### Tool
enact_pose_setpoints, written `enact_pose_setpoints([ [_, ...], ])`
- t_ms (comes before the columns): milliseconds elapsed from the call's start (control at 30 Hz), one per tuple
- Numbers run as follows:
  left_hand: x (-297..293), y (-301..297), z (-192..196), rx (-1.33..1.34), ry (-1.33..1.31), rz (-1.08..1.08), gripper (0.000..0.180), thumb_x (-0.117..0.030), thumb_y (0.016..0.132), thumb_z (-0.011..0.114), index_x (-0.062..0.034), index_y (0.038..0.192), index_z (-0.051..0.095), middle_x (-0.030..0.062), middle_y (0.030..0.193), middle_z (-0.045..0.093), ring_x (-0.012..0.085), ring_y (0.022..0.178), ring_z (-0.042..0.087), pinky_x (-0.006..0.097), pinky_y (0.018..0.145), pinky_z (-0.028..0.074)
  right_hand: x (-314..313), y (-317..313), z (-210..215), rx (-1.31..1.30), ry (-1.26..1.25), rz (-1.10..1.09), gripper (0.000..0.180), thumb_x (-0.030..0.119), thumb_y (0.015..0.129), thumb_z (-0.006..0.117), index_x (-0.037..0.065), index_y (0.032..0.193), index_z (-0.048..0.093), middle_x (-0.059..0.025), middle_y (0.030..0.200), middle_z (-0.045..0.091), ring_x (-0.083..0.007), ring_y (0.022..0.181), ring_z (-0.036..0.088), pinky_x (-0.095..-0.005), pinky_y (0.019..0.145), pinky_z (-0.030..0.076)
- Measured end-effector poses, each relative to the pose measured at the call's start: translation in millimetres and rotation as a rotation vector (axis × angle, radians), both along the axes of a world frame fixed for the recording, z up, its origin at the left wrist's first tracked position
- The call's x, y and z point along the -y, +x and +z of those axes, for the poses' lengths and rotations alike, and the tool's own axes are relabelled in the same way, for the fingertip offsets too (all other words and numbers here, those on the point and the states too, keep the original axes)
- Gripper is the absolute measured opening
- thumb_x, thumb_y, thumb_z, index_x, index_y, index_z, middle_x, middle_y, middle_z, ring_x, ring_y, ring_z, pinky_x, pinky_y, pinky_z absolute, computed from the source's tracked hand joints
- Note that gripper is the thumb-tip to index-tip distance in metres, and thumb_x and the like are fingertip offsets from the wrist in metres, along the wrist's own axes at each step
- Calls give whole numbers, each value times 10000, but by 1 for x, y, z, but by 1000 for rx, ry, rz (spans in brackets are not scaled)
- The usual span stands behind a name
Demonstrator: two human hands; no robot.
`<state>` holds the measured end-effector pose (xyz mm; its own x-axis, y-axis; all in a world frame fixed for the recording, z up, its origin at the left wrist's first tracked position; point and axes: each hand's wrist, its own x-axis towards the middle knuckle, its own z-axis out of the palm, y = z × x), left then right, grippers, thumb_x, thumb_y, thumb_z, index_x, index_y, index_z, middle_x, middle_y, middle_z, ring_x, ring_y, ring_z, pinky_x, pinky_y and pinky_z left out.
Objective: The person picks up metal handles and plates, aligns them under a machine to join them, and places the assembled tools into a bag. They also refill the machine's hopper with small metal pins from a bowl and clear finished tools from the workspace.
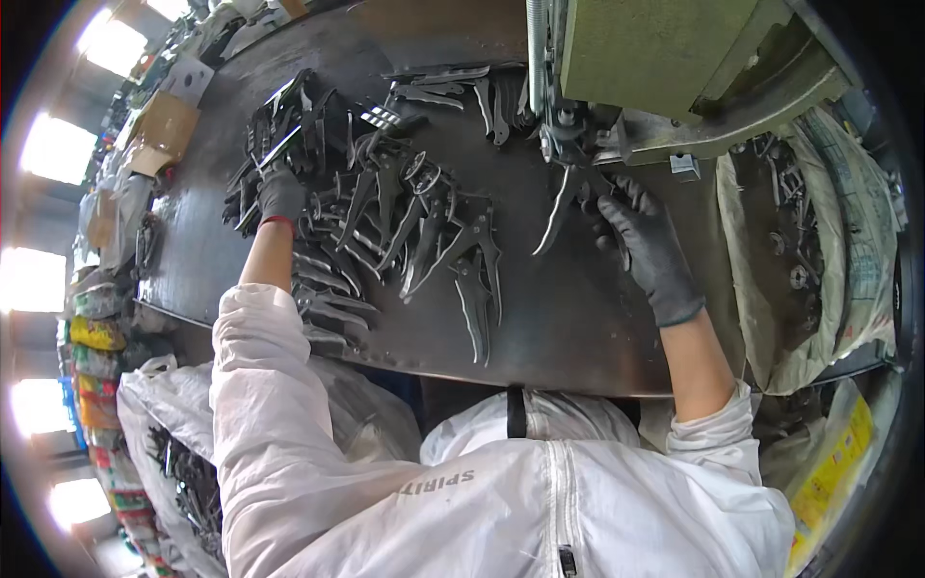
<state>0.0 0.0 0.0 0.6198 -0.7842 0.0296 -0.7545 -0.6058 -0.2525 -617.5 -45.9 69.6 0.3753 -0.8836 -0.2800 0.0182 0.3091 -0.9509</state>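
My left hand (281, 193), in a dark grey glove, is closed around a flat metal part (281, 147) at the left heap of dark metal parts (313, 120). The fingertips are partly hidden among the pieces. To the right, my gloved right hand (647, 241) has bent fingers around the dark end of a plier-like tool. The tool's bright curved handle (553, 217) points down and left below the press head (567, 140). Between my hands lie several half-assembled plier-like tools (424, 217), handles toward me.
The green press body (665, 53) overhangs the back right of the dark metal table (568, 328). More handles (491, 101) lie at the back. An open sack of small metal parts (740, 279) stands right; a white bag of dark parts (154, 395) sits lower left. A small metal block (685, 168) lies by the press.
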Motion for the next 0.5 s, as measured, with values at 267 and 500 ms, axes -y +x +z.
enact_pose_setpoints([
  [267, -1, -12, 28, 9, -167, -210, 335, -125, 941, 511, 6, 1223, 635, 306, 1079, 718, 459, 1002, 716, 553, 835, 567, 4, -11, -40, 44, 92, 28, 381, 90, 1026, 626, -31, 1379, 549, -40, 968, 662, -73, 690, 639, -206, 577, 525],
  [500, -6, -143, 108, -412, -442, -580, 403, -146, 1015, 588, -10, 1393, 557, 162, 1046, 721, 277, 908, 694, 386, 826, 551, -5, -19, -39, 102, 86, -24, 305, 88, 1019, 626, -8, 1308, 601, -16, 919, 642, -70, 684, 634, -204, 572, 521],
])
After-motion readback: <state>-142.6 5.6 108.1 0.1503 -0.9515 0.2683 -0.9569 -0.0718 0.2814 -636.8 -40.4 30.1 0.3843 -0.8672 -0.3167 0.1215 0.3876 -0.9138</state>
